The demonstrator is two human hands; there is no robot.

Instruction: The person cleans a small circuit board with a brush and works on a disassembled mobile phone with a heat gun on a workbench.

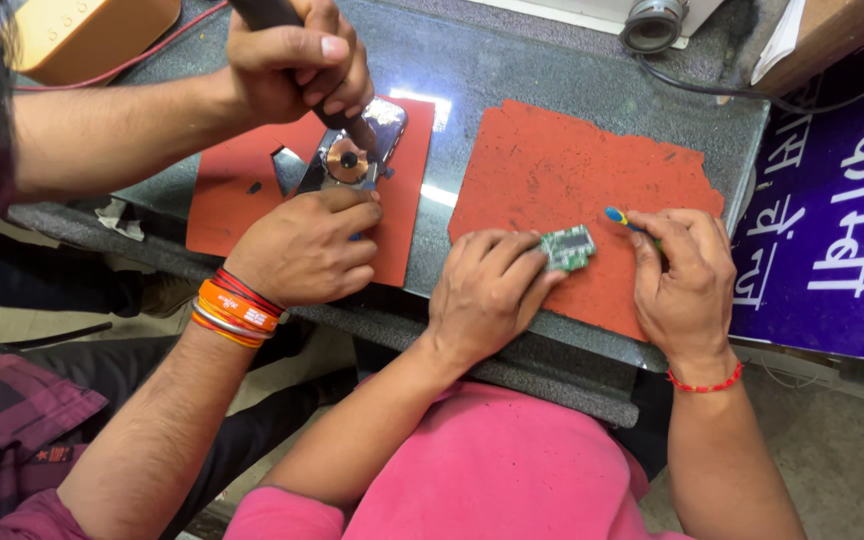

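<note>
- The person's left hand (pixel 487 290) pins a small green circuit board (pixel 566 246) flat against the red mat (pixel 572 170), fingers curled over its near edge.
- Their right hand (pixel 685 275) is closed in a pencil grip on a thin tool with a blue tip (pixel 616 215), which points at the board from the right; whether it touches yet I cannot tell.
- To do this well, I would say keep the board pressed flat, so it cannot skate on the mat, and rest the right wrist on the counter (pixel 512 70) for a steady tip.
- Light pressure seems wise; the parts on the board look tiny.
- Beside them a co-worker's two hands (pixel 302 250) work on an opened phone (pixel 357 150) lying on a second red mat, one hand gripping a dark-handled tool. An elbow bump is a risk.
</note>
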